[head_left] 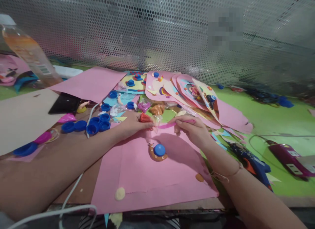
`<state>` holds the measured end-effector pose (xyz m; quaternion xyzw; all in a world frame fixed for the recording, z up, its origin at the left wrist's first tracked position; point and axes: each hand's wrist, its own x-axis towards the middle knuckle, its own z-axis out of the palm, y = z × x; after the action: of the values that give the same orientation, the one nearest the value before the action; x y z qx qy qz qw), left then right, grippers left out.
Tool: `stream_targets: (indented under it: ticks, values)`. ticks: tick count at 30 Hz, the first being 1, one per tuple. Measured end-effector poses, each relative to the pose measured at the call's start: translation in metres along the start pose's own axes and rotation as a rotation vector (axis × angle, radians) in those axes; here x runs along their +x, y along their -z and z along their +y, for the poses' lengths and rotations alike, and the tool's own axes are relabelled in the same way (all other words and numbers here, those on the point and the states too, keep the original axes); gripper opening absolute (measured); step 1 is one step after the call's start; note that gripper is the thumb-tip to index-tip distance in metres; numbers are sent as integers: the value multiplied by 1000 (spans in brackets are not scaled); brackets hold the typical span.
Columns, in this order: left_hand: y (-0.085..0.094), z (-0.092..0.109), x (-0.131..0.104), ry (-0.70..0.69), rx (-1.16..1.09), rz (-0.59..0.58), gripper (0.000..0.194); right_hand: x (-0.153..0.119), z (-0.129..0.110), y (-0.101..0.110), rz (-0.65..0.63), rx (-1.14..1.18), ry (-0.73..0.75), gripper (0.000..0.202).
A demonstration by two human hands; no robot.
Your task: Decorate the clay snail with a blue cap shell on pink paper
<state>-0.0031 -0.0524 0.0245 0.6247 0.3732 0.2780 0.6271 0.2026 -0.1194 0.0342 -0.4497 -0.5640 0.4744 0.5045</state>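
Note:
My left hand (133,125) is closed on a small plastic bag of red clay (145,118) at the far edge of a pink paper sheet (137,176). My right hand (194,128) pinches a thin pink stick-like tool (189,121). Between the hands, a magenta strip (166,125) runs along the sheet's far edge; whether it joins the tool I cannot tell. On the sheet sits a brown curved clay figure (155,157) with a blue bottle-cap-like disc (159,150) and small white dots. A cream disc (120,194) and an orange-brown disc (199,177) lie nearer me.
Blue caps (94,124) and a white cable (73,186) lie left, a drink bottle (29,55) behind. Decorated pink sheets (169,84) overlap beyond bagged clay (157,109). At right are a blue glue gun (256,166) and a purple power strip (290,158). Perforated metal (147,32) backs the table.

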Motion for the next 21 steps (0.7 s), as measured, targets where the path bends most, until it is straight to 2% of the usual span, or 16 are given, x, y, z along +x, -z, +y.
stream_targets:
  ticks: [7, 12, 16, 21]
  values:
    - [1, -4, 0, 17, -63, 13, 13, 3, 3, -1, 2, 56, -17, 12]
    - [2, -7, 2, 15, -186, -27, 23, 3, 4, -1, 41, 49, 21, 10]
    - [1, -7, 4, 46, -323, -45, 27, 2, 5, 0, 43, -43, 58, 14]
    - [1, -3, 5, 79, -397, -48, 27, 0, 2, -4, -13, -192, 91, 17]
